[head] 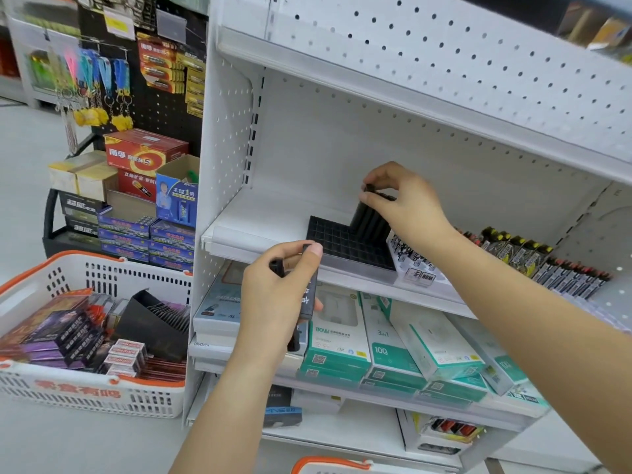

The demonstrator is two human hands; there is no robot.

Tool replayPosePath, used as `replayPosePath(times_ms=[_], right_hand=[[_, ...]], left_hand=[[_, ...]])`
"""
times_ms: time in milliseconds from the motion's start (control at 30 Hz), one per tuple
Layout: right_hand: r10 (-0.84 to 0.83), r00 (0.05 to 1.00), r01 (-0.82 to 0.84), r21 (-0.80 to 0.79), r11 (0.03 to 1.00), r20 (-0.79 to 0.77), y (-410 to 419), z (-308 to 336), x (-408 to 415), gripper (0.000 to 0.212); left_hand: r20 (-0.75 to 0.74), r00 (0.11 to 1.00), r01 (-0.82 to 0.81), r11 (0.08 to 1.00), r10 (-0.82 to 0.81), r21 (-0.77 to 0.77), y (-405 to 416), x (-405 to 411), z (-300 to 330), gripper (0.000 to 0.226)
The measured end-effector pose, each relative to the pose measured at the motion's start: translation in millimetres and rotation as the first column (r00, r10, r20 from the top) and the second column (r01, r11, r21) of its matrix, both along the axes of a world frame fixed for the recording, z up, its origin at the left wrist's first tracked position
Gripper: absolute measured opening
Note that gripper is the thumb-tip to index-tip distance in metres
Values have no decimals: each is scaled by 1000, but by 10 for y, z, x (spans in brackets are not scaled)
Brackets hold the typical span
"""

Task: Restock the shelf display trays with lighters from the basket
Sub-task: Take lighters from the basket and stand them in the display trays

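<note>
I see the right hand (pixel 402 196) up at the far right corner of the black tray (pixel 345 248) on the middle shelf (pixel 273 213). Its fingers (pixel 371 197) are curled, pinching the top of a black lighter (pixel 371 191) at the small cluster of black lighters (pixel 371 218) standing tilted in that corner. The other tray slots I can see are bare grid.

The left hand (pixel 278 289) is nearer, in front of the shelf edge, fingers wrapped round a bunch of black lighters (pixel 307 292) held upright; the thumb lies across the top of one. White print shows on the front lighter, I can't read it.

The basket (pixel 92 336), white with orange rim, sits low at the left, well apart from both hands. In it: purple and red packs and a black tray of lighters lying tilted.

Right of the black tray, touching it, is a white tray (pixel 415 265) of patterned lighters, then more rows of lighters (pixel 547 265) further right. On the shelf below are white and teal boxes (pixel 393 343).
</note>
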State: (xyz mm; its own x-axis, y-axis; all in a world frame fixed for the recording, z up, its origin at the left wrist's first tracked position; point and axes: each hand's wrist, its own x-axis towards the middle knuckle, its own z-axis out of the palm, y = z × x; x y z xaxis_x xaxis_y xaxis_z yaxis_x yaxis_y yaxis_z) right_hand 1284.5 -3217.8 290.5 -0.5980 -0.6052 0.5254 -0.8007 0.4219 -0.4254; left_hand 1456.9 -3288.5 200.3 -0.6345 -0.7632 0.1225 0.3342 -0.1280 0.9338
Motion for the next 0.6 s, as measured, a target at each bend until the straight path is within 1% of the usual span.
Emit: replayPosePath(times_ms=[233, 433, 600], right_hand=[[-3, 999, 2, 36, 999, 39, -18, 61, 11, 19], [-21, 998, 28, 134, 991, -55, -14, 94, 12, 18], [-85, 994, 94, 137, 986, -71, -30, 75, -51, 19]], left_hand=[[-15, 1000, 3, 999, -3, 32, -27, -12, 7, 5], [-26, 1000, 4, 999, -3, 46, -23, -20, 12, 5], [-35, 999, 6, 999, -4, 50, -7, -14, 18, 5]])
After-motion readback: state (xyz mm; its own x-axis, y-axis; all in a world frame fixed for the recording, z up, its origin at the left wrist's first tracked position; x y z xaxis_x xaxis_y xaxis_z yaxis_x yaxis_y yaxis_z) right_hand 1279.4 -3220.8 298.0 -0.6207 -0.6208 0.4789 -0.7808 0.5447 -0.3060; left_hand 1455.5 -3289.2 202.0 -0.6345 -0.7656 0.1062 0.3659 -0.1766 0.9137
